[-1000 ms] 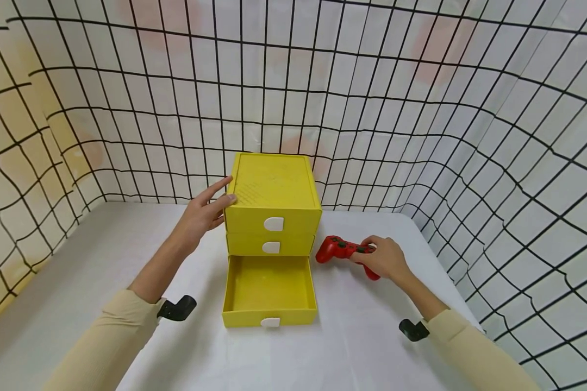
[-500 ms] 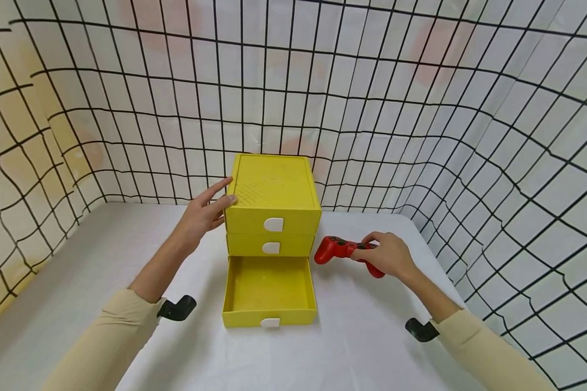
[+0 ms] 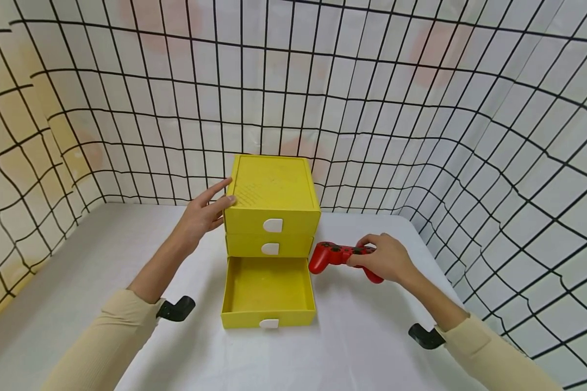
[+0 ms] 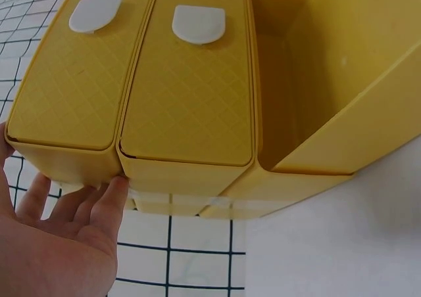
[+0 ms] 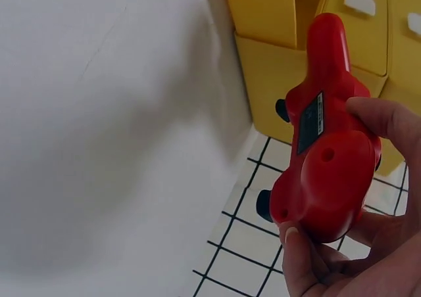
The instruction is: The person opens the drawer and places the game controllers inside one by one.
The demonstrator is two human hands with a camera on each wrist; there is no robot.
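A yellow drawer unit [image 3: 274,184] stands on the table, its bottom drawer [image 3: 268,288] pulled out with nothing inside. My left hand [image 3: 198,217] rests against the unit's left side, the thumb lying at the top edge. The left wrist view shows those fingers [image 4: 108,208] fairly straight along the side wall. To the right, my right hand [image 3: 383,258] grips a red game controller [image 3: 325,255] between thumb and fingers. The controller is raised off the table, close to the open drawer's right side. Its underside with a dark label [image 5: 311,123] faces the right wrist camera.
White table cloth [image 3: 372,347] covers the surface around the unit. Black wire mesh [image 3: 293,98] rises behind and along both sides. Two upper drawers with white tabs [image 3: 272,225] are closed above the pulled-out one.
The right hand has lifted the controller slightly and turned it, bringing its left grip nearer the pulled-out drawer. The left hand has stayed at the unit's side.
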